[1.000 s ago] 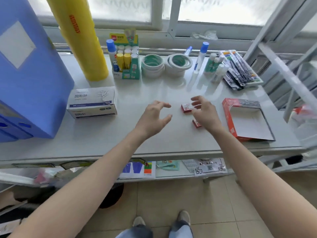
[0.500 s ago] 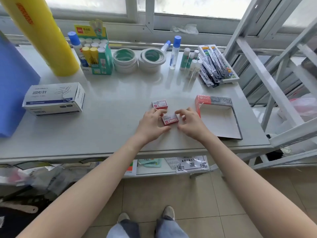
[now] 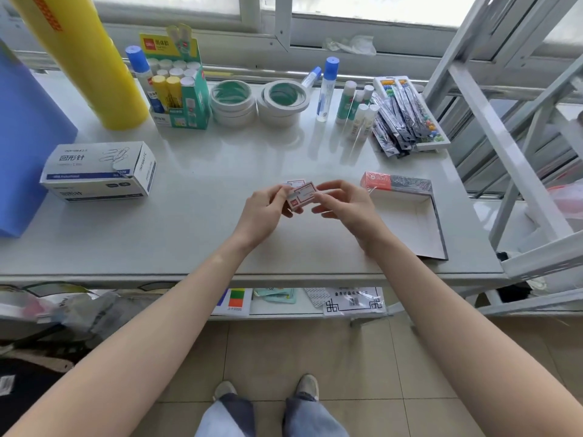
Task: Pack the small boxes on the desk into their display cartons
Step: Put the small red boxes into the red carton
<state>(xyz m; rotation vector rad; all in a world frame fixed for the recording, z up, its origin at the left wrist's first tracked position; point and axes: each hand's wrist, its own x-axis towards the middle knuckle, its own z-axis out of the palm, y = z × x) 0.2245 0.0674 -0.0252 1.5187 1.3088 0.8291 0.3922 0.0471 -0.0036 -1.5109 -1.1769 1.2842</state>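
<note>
Item: small red-and-white box (image 3: 301, 197), lifted clear of the table (image 3: 195, 216), at centre, just in front of the body.

Hold: pinched from both ends. Left hand (image 3: 266, 209) grips the left end, fingers curled around it; right hand (image 3: 342, 201) meets the right end with thumb and fingertips. Neither hand spread, neither free.

Second item: another small box (image 3: 296, 183), just behind the first and partly hidden by it (cannot tell whether lying on the table or also held by the left hand).

Long axis of held box: roughly left to right, tilted, right end raised and turned slightly away; label face up toward the camera.

Destination: red carton (image 3: 407, 216), open and lying flat, white inside, no boxes seen in it; sits to the right of the hands, near the right edge of the table. Printed red wall at the far side, open mouth toward the body.

Key relation: carton lies directly right of the held box, just beside the right hand, well apart from the left. Right hand the nearer, so likely the one to carry across (judgement only). Box axis probably needs squaring with the carton's walls before setting in.

Progress: early; carton unfilled.
</note>
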